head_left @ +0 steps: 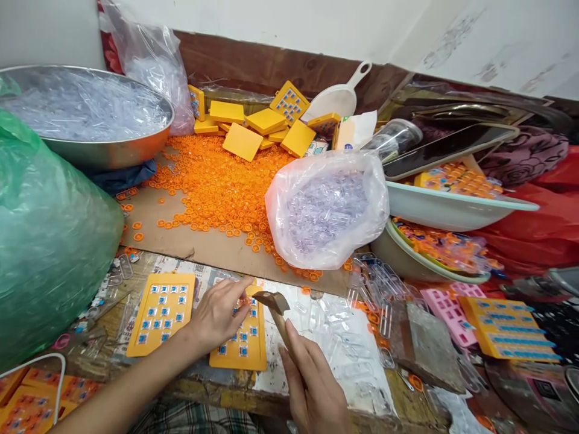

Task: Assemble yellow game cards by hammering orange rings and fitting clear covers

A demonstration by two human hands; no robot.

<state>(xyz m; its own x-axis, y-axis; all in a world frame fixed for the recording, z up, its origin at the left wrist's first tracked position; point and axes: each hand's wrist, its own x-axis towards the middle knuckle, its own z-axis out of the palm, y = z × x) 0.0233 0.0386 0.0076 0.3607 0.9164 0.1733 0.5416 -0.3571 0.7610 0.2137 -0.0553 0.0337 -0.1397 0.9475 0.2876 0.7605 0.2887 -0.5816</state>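
Note:
My left hand point(218, 313) rests on a yellow tray point(244, 349) studded with small blue pieces, fingers curled and fingertips pressing near its top edge. My right hand point(312, 386) grips the handle of a small wooden hammer point(271, 304), whose head hangs just above the tray beside my left fingertips. A second yellow tray point(161, 312) with blue pieces lies just left of it on the worn wooden bench.
A heap of orange rings point(217, 187) covers cardboard behind the trays. A bag of clear plastic parts point(326, 208) stands right of it, a metal basin point(90, 114) at back left, stacked yellow trays point(262, 123) at the back, bowls point(447, 208) and more trays point(506, 328) on the right, a green bag point(45, 241) on the left.

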